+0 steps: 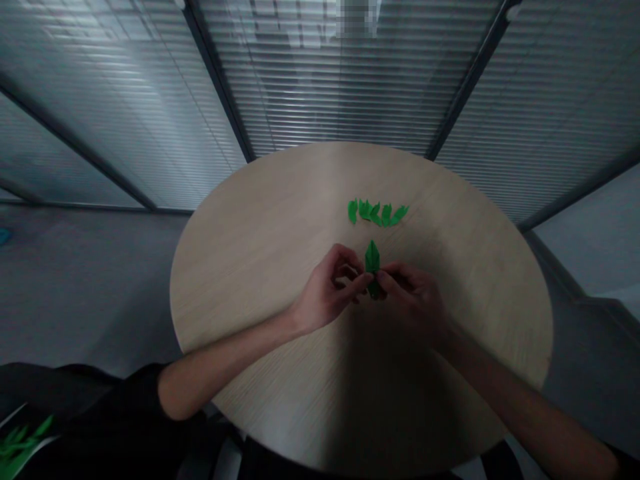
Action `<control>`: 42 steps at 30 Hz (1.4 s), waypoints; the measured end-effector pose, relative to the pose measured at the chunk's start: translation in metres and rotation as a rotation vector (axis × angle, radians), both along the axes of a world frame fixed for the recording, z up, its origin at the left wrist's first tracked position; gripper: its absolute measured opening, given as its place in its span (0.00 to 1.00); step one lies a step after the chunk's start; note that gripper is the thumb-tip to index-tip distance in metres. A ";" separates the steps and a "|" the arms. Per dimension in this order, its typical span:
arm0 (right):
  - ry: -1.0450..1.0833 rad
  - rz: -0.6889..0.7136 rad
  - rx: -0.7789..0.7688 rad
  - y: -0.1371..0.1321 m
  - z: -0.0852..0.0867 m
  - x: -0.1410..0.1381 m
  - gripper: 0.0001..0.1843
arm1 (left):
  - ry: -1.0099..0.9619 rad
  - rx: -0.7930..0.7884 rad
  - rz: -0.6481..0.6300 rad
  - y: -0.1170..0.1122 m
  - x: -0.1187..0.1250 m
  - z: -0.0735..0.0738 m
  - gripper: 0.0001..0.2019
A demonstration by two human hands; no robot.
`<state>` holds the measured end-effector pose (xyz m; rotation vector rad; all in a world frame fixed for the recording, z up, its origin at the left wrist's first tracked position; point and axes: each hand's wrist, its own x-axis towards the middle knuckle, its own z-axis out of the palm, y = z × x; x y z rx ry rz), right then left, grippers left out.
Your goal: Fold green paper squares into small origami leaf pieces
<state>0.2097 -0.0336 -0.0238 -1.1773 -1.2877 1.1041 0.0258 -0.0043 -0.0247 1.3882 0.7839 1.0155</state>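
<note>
Between my two hands I hold a small green leaf-shaped piece [372, 256], upright, with a pointed top and a crease down its middle. It looks like folded paper, but I cannot tell for sure. My left hand [333, 287] pinches its lower left side with thumb and fingers. From the right, the thumb and fingers of my right hand [413, 293] close on its lower part. Beyond my hands, several similar bright green pieces [375, 213] lie side by side in a row on the round wooden table [250, 267].
Glass panels with blinds [340, 87] and dark frames stand right behind the table's far edge. At the lower left, leafy green shapes [23, 443] show beside a white edge. A small blue thing [4, 235] lies on the grey floor at far left.
</note>
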 end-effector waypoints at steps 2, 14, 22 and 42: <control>0.002 0.010 0.002 0.000 0.000 0.000 0.15 | 0.007 0.067 0.045 0.000 -0.002 -0.002 0.15; -0.036 0.069 0.067 -0.002 0.000 -0.004 0.12 | 0.197 0.331 0.038 0.003 -0.009 0.007 0.12; -0.062 0.027 0.090 -0.003 0.001 -0.005 0.11 | 0.202 0.283 0.065 0.002 -0.009 0.010 0.11; -0.100 -0.008 0.100 -0.003 0.001 -0.004 0.12 | 0.183 0.207 0.015 0.002 -0.007 0.006 0.12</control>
